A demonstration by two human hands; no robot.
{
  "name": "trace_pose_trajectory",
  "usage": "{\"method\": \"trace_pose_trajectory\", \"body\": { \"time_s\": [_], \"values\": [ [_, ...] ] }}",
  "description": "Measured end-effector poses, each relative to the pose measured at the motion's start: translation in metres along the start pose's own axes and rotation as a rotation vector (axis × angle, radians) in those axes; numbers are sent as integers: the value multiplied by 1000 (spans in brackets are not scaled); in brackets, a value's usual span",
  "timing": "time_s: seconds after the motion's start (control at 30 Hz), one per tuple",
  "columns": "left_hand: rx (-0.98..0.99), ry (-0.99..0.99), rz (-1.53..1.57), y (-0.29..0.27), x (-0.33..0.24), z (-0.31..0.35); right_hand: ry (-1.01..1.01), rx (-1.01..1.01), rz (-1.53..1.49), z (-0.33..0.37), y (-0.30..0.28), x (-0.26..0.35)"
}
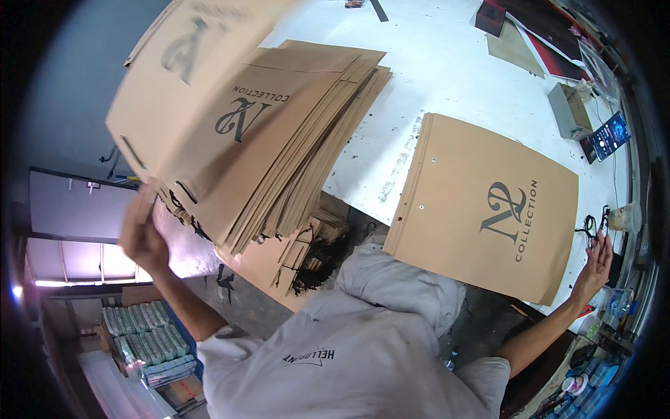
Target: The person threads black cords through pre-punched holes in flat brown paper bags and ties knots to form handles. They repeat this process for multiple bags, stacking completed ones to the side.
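Note:
A kraft paper bag (pixel 157 91) with dark printing is raised and tilted over a stack of similar bags (pixel 258 126) at the left, smeared by motion. At its lower corner, the fingers of my left hand (pixel 146 234) are closed on the edge. Black cord handles (pixel 185 192) show along the stack's near-left edge. On the right, more flat paper bags (pixel 488 202) lie piled, with punched holes near their left side. My right hand (pixel 595 265) stretches past that pile, fingers extended, its fingertips at some loose black cords (pixel 591 225). Whether they touch the cords is unclear.
The white table (pixel 377 140) carries both piles. Along its right side are a grey box (pixel 569 112), a propped phone (pixel 611 136) and a small cup (pixel 624 218). Below the left stack lie more bags (pixel 265 269). Wrapped bundles (pixel 150 335) fill the lower left.

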State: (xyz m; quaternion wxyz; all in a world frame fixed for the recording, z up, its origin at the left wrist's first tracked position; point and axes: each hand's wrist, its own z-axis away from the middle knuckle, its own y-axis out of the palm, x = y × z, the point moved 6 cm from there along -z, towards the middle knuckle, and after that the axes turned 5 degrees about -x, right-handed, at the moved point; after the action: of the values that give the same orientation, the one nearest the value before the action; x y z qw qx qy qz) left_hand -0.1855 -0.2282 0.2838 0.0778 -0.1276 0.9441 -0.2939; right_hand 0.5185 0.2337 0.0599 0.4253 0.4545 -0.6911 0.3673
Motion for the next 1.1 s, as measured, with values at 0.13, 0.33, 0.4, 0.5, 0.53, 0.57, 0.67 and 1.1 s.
{"method": "trace_pose_trajectory", "body": {
  "time_s": [0.13, 0.33, 0.4, 0.5, 0.53, 0.57, 0.67, 1.1],
  "values": [
    [471, -178, 80, 36, -26, 34, -35, 176, -44, 4, 51, 28],
    [-225, 68, 292, 37, -108, 37, -539, 264, 148, 40, 138, 100],
    [59, 251, 776, 65, -159, 48, -307, 387, -29, 66, 183, 107],
    [368, 62, 905, 182, -227, 58, 108, 526, -171, 111, 238, 105],
    [402, -48, 929, 226, -230, 75, 44, 554, -169, 121, 253, 102],
    [421, -271, 969, 275, -226, 90, -15, 582, -160, 130, 263, 97],
    [521, -577, 911, 370, -231, 101, -103, 703, -31, 143, 286, 93],
    [775, -618, 890, 410, -249, 102, -222, 805, 250, 149, 350, 55]
  ]
}}
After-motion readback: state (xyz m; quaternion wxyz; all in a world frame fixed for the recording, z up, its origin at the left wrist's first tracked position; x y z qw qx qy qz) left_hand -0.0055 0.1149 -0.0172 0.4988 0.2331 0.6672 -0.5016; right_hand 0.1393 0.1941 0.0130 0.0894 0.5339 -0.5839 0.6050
